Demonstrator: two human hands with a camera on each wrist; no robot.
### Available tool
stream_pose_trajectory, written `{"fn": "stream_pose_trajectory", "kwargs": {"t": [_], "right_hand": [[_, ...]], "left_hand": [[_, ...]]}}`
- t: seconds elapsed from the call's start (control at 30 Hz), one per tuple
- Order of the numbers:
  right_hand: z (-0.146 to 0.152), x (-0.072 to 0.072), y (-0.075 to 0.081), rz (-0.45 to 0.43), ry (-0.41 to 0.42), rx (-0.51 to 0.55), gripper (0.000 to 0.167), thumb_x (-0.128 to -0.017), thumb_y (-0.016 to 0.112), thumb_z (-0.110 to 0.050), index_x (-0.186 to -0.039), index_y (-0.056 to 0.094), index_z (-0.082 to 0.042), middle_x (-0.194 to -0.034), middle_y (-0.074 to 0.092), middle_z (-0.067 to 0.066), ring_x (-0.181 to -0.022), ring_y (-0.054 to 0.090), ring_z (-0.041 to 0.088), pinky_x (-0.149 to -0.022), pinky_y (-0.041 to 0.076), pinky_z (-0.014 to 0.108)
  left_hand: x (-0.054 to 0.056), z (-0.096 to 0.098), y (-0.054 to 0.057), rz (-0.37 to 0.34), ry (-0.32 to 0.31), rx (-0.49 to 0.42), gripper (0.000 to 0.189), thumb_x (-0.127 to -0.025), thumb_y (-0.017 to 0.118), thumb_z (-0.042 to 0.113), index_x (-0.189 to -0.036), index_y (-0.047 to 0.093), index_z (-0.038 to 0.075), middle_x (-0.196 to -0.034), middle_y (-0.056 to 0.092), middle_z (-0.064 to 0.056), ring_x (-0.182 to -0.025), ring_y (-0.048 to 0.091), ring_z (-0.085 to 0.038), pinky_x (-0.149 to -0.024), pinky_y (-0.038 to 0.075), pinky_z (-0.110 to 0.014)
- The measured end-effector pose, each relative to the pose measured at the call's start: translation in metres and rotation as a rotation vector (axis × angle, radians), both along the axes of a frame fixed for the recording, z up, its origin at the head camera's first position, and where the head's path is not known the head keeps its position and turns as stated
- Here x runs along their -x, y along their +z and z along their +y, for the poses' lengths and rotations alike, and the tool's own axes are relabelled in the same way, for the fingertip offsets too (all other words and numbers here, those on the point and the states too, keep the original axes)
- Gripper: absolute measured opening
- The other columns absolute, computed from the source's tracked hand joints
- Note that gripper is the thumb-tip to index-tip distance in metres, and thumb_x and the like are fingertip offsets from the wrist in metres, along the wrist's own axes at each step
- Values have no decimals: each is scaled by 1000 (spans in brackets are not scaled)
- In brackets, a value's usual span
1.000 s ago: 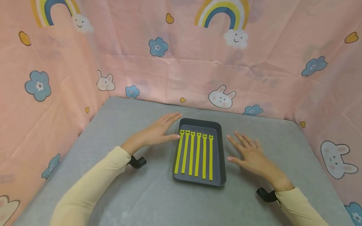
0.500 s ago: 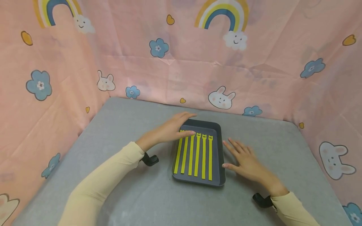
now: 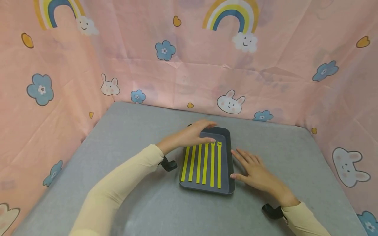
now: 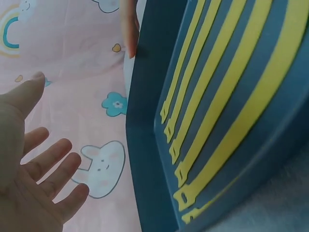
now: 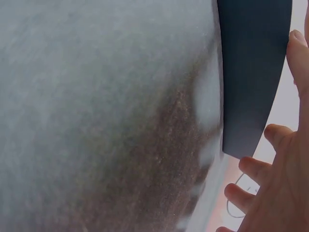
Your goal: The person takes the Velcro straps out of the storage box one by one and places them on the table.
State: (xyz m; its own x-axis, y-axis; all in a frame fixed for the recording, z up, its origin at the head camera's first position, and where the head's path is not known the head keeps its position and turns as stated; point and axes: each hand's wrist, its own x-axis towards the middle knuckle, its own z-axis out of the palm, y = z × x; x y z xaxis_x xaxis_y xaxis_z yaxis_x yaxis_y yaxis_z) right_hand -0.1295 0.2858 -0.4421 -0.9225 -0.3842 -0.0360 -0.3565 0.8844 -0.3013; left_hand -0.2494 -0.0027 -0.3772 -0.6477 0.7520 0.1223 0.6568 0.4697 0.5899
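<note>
Several flat yellow cable ties with slotted heads (image 3: 219,167) lie side by side in a dark grey rectangular tray (image 3: 226,167). My left hand (image 3: 193,133) hovers over the tray's far left part, fingers loosely extended. It hides the heads of the leftmost ties in the head view. In the left wrist view this hand (image 4: 41,179) holds nothing, and the tie heads (image 4: 186,193) show near the tray's corner. Beside the tray's right wall is my right hand (image 3: 258,172), fingers spread, thumb and index fingertips right at the rim. In the right wrist view its fingers (image 5: 253,169) are near the tray's outer wall (image 5: 253,72).
A grey cloth (image 3: 153,209) covers the table under the tray. Pink printed curtains (image 3: 195,78) enclose it at the back and on both sides. Each wrist carries a black camera mount, one at the left wrist (image 3: 169,164) and one at the right (image 3: 271,211).
My left hand has moved right, from the tray's left edge to above its far part. My right hand has shifted slightly left, up to the right rim. Tray and ties stay in place.
</note>
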Motion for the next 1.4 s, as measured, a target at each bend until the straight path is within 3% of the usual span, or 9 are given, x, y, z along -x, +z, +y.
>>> {"fn": "stream_pose_trajectory", "kwargs": {"t": [0.33, 0.77, 1.1, 1.4], "right_hand": [[0, -2, -2, -1, -9, 6, 86, -90, 60, -60, -159, 19, -27, -163, 25, 17, -146, 28, 44, -111, 19, 70], [0, -3, -4, -14, -17, 20, 85, -91, 60, -59, -159, 20, -27, -161, 28, 17, -145, 29, 46, -110, 19, 71], [-1, -4, -3, -21, -20, 31, 85, -91, 60, -59, -159, 20, -27, -161, 29, 16, -145, 29, 45, -110, 19, 71], [-1, -4, -3, -37, -30, 39, 85, -91, 59, -60, -159, 19, -28, -162, 27, 16, -145, 27, 46, -110, 19, 71]], "left_hand": [[9, 22, -8, -36, -25, -2, 58, -95, 66, 36, -146, 46, 15, -142, 57, -5, -132, 54, -18, -110, 45, -36], [21, 45, -20, -137, -41, -12, 46, -96, 66, 26, -138, 55, 10, -134, 64, -8, -123, 62, -18, -105, 49, -27], [33, 59, -34, -186, -16, 43, 40, -96, 66, 22, -133, 61, 10, -131, 66, -7, -121, 62, -19, -102, 50, -28], [37, 67, -42, -171, 10, 113, 36, -95, 67, 16, -129, 65, 8, -129, 67, -7, -120, 63, -19, -101, 51, -28]]}}
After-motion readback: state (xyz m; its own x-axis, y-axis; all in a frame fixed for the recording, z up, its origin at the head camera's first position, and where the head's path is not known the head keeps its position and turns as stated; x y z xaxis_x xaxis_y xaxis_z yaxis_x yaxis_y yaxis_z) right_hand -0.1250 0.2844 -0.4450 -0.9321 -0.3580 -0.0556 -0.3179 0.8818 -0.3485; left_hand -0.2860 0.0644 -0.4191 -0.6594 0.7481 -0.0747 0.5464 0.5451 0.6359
